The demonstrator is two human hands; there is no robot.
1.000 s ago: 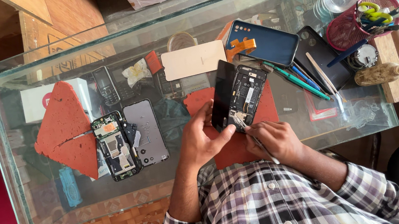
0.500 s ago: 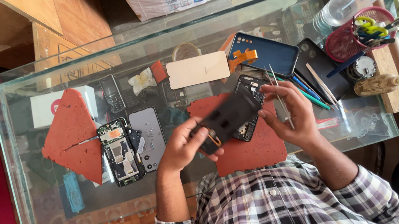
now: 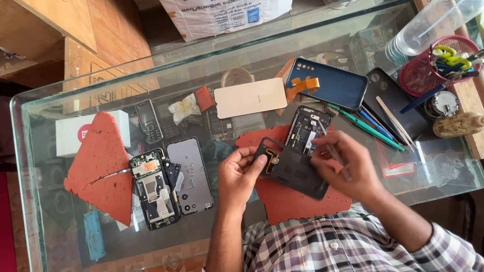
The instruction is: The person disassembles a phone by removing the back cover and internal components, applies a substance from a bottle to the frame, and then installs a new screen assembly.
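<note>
Left hand [image 3: 240, 177]: grip pinching the near-left end of the black phone back cover [image 3: 292, 170].
Right hand [image 3: 347, 165]: grip clenched on a thin metal tool [image 3: 333, 149], tip toward the opened phone [image 3: 309, 129].
Cover: lies between both hands over the red mat [image 3: 302, 203] on the glass table [image 3: 57, 256]; long axis diagonal, upper-left to lower-right.
Nearer: left hand holds it; right hand just beside.
Left of hands: second dismantled phone [image 3: 155, 189].

Black phone back cover [image 3: 295, 169], reddish mat [image 3: 301, 200], seemingly dark-blue phone [image 3: 329, 82].

Opened green-board phone [image 3: 154, 191] beside grey back cover [image 3: 191, 176] on glass desk [image 3: 57, 256]; red mesh tool cup [image 3: 421, 74], clear spray bottle [image 3: 434, 20] far right.
</note>
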